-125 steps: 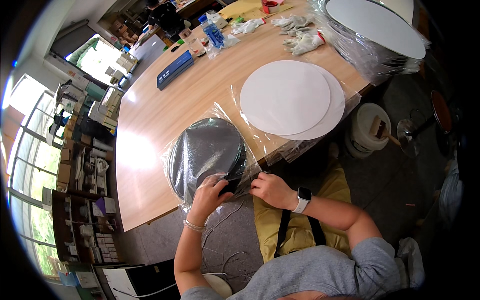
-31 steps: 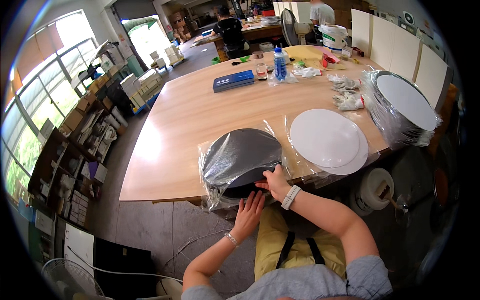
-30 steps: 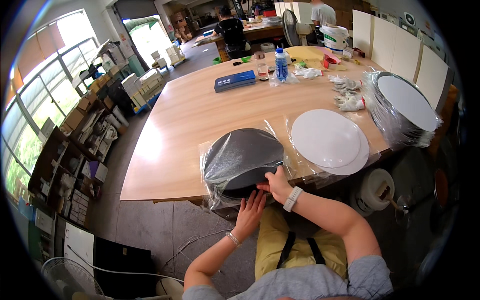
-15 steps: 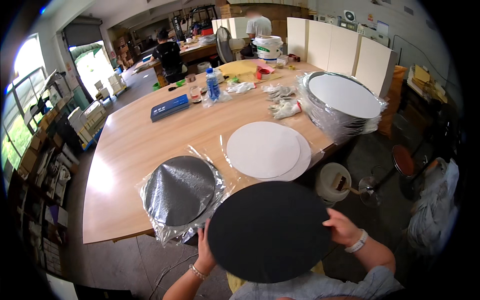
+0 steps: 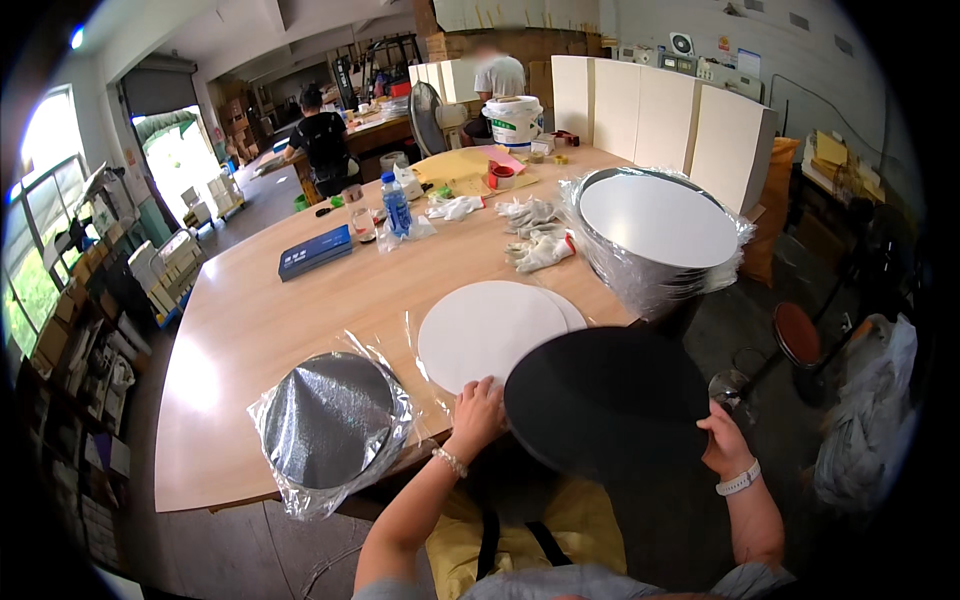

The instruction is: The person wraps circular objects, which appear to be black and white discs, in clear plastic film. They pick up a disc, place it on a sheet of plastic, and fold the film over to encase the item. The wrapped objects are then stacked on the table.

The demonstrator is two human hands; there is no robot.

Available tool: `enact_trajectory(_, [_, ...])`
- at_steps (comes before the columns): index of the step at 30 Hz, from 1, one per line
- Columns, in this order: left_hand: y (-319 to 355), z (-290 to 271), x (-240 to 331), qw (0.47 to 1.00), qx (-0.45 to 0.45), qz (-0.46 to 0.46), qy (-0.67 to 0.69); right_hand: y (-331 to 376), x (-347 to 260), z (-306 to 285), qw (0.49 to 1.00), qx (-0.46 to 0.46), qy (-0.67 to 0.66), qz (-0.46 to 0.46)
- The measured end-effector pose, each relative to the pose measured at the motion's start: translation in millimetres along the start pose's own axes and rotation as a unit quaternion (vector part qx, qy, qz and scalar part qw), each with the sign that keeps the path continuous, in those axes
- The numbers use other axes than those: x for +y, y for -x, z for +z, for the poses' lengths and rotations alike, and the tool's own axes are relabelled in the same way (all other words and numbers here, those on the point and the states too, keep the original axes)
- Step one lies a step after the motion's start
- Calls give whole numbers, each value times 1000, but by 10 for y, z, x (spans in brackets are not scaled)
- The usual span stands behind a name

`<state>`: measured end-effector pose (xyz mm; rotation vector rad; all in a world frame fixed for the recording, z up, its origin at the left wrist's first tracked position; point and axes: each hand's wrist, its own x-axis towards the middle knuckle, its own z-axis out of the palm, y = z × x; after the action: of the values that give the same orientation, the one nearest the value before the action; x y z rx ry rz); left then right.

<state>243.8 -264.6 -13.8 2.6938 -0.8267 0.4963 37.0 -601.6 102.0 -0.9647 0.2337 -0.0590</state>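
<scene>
My right hand [image 5: 727, 443] grips the right rim of a large round black disc [image 5: 608, 400], thumb on top. The disc is held tilted in the air beyond the table's near edge. My left hand [image 5: 478, 412] is off the black disc, with fingers extended onto the near edge of a white round disc [image 5: 490, 335]. Another white disc [image 5: 572, 308] pokes out from under it at the right. Left of these lies a dark, shiny disc [image 5: 335, 415] in clear plastic film.
Plastic-wrapped round discs [image 5: 660, 220] are stacked at the table's right side. White gloves [image 5: 538, 248], a blue box [image 5: 316, 252], a blue-capped bottle [image 5: 396, 205] and a white bucket [image 5: 513, 125] stand farther back. A red-brown stool [image 5: 797, 334] is at right. Two people work beyond.
The black disc has moved right and slightly away in my right hand. My left hand has let go of it and moved right onto the white disc. My view has shifted slightly.
</scene>
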Motion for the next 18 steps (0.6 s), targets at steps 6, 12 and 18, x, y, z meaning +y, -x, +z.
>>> enact_trajectory(6, [-33,-32,-172,994,61,23,86,-125,88,-354,992,-51,77,84])
enact_trajectory(12, [-161,-342,-93,992,79,-38,94,-211,132,-267,987,-79,62,125])
enact_trajectory(18, [-125,-358,-120,989,103,-17,105,-144,122,26,970,-158,80,165])
